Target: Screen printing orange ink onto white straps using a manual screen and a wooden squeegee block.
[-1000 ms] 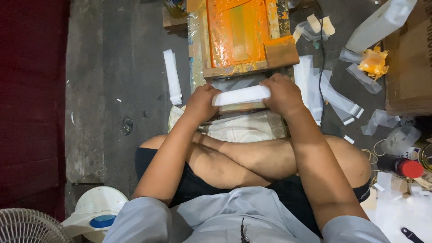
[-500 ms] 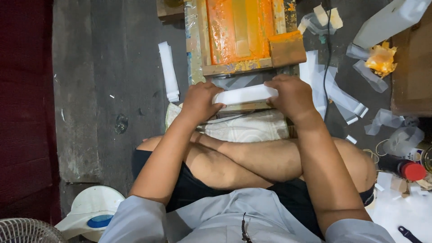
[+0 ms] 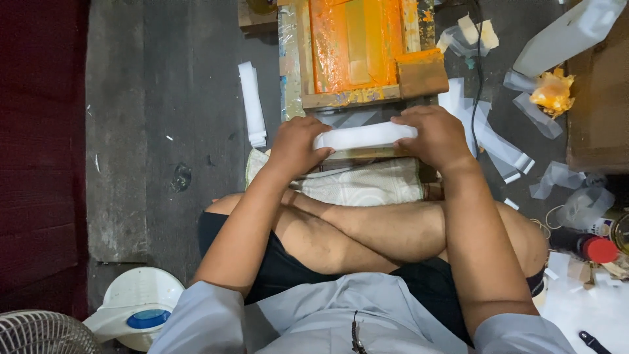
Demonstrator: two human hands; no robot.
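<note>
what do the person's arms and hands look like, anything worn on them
Both arms are bare from above the elbow down, with short light grey-blue sleeves at the upper arms. The left hand and right hand are bare: no gloves, and no rings, watch or bands show from this view. The fingers are mostly curled out of sight.

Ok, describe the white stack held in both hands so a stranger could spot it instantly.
Start at the orange-stained wooden frame on the grey floor. Just below its near edge, the left hand and right hand grip a flat white stack by its ends. Unlike the loose white strips scattered around, it is lifted and held level.
</note>
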